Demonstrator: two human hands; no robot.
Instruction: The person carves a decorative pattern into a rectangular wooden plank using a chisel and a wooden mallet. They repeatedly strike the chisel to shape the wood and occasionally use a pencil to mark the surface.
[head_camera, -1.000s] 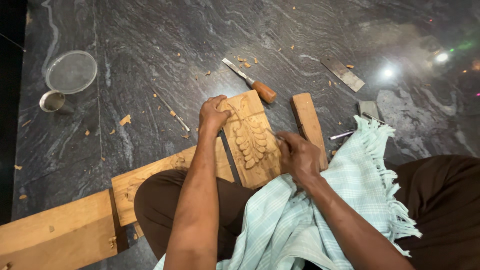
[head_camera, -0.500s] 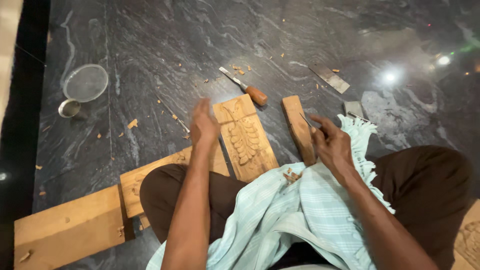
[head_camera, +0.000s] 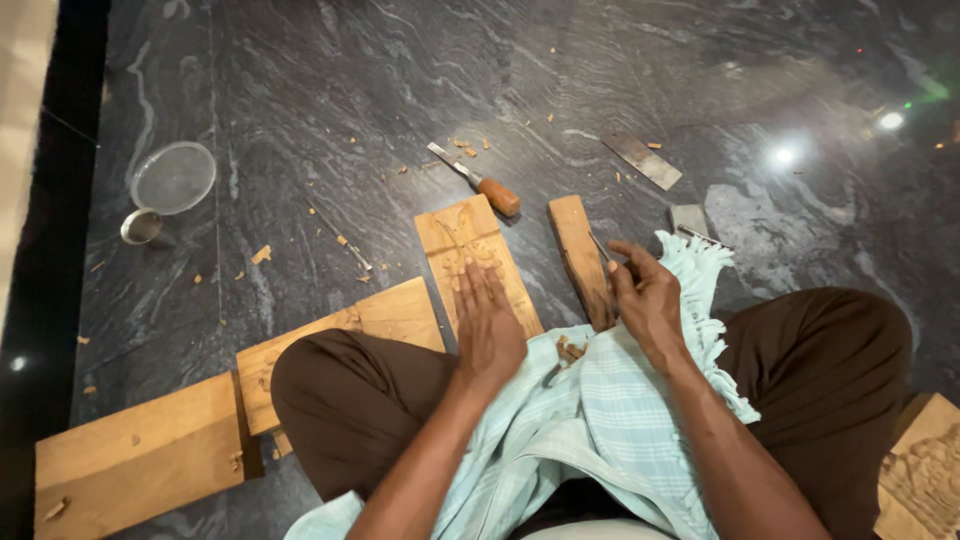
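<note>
I sit cross-legged on a dark stone floor with a pale blue checked cloth (head_camera: 600, 420) over my lap. A carved wooden panel (head_camera: 470, 245) with a leaf relief rests against my knee. My left hand (head_camera: 488, 325) lies flat on its lower part, fingers spread. My right hand (head_camera: 645, 295) pinches a thin metal carving tool (head_camera: 600, 248) beside a narrow wooden block (head_camera: 578, 250), at the cloth's fringe. Wood chips (head_camera: 568, 350) lie on the cloth between my hands.
A wooden-handled chisel (head_camera: 480, 182) lies beyond the panel. A flat metal blade (head_camera: 642, 160) and small grey stone (head_camera: 690, 218) sit farther right. Wooden planks (head_camera: 140, 455) lie at the left, a clear lid (head_camera: 173, 177) and small cup (head_camera: 140, 226) far left, another carved piece (head_camera: 925, 480) bottom right.
My left hand slid from the panel's top edge down onto its carved face. My right hand left the panel, moved right to the narrow block and now holds a thin tool.
</note>
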